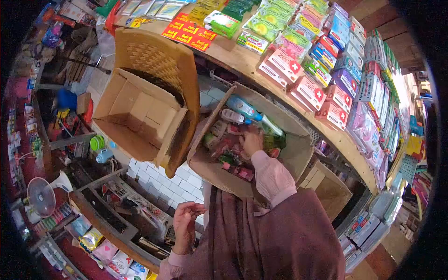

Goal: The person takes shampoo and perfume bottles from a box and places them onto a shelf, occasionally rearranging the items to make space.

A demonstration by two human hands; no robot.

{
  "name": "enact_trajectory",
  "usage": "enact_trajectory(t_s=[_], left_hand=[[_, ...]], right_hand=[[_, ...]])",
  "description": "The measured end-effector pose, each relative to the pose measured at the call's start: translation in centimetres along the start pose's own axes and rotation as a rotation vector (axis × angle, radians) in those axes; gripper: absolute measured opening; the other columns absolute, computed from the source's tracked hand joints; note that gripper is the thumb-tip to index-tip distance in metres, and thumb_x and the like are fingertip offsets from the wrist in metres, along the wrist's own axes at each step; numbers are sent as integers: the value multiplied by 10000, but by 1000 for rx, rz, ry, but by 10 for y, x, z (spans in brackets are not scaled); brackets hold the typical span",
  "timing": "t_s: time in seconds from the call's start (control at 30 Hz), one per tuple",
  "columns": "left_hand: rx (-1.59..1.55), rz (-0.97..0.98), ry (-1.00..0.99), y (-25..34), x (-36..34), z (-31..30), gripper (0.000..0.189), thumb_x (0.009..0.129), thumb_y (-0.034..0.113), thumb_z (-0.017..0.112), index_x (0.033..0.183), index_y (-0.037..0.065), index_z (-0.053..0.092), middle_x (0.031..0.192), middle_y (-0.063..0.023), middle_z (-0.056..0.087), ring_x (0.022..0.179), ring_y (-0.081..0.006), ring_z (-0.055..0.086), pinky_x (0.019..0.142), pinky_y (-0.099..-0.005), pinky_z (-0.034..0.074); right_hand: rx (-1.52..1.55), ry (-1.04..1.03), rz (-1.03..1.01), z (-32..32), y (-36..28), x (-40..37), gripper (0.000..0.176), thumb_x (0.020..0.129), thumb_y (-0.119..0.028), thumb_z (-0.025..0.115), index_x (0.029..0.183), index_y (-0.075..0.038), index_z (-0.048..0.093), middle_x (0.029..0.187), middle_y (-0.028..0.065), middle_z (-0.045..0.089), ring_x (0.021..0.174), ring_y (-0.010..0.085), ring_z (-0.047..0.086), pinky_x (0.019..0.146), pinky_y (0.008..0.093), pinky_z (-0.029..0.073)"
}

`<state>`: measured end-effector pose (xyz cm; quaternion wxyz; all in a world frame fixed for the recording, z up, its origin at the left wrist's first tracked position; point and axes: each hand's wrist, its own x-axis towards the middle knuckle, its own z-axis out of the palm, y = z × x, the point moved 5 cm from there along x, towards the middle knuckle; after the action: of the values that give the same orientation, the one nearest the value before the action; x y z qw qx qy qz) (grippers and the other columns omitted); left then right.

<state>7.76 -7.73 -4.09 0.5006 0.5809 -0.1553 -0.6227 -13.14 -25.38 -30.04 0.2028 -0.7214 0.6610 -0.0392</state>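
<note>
Packs (223,140) lie jumbled in a cardboard box (296,151) in front of the wearer, just below the edge of a wooden counter (224,58); from my end of the camera I see the right hand (253,141) reaching down into that box, its fingers bent among the reddish packs near the middle; the fingertips are partly hidden, so I cannot tell whether they are clamped on a pack or only touching. Beside that hand I make out a blue bottle (245,108) and a smaller pale bottle (232,115) along the far side, plus a green bottle (275,135) to the right; a pink pack (242,173) lies toward the near wall.

I see the left hand (185,226) raised outside the box, low and to the left, above the tiled floor (154,182); its fingers are loosely bent, near each other but apart from the box. A 2nd box (142,114) sits on a chair (156,49) with a woven back, open side up; a 3rd box (333,186) shows to the right, partly behind the wearer's brown garment (280,233). On the counter I see pink soap boxes (282,67) stacked near the edge; green packets (263,21) lie behind them, and red cards (189,32) lie farther left.
</note>
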Motion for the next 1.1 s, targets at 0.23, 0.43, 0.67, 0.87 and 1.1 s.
enact_trajectory(t_s=[0.23,0.43,0.67,0.87,1.1], left_hand=[[-53,-2,-62,-8,4,5,370,899,276,550,1133,-4,483,1051,-168,596,991,-242,587,919,-376,446],[-61,-16,-18,-9,1,-2,392,895,292,559,1136,-8,484,1056,-170,596,989,-242,588,913,-368,449],[-116,-14,20,-10,-1,-6,384,895,287,557,1133,-6,487,1054,-165,596,982,-245,590,916,-378,446],[-121,14,51,-13,-5,-17,373,896,276,552,1133,-4,488,1050,-161,597,985,-249,591,917,-384,444],[-99,-5,73,-13,-15,-17,364,902,277,536,1128,-5,491,1057,-160,598,987,-246,589,919,-372,438]], right_hand=[[-47,-114,16,-2,3,-9,556,751,-269,638,1269,-117,502,1375,165,379,1290,338,307,1076,553,162],[-184,-54,-62,6,-11,-14,682,740,-321,633,1338,-78,410,1371,181,381,1301,349,302,1091,575,91],[-228,-167,-22,35,1,14,630,770,-316,610,1332,-109,414,1372,160,395,1301,331,318,1078,582,131],[-138,-259,107,55,1,21,606,791,-415,593,1314,-151,437,1337,139,456,1291,311,352,1052,563,199],[92,-100,64,27,4,15,519,773,-478,590,1190,-170,571,1223,157,555,1107,336,534,996,539,316]])
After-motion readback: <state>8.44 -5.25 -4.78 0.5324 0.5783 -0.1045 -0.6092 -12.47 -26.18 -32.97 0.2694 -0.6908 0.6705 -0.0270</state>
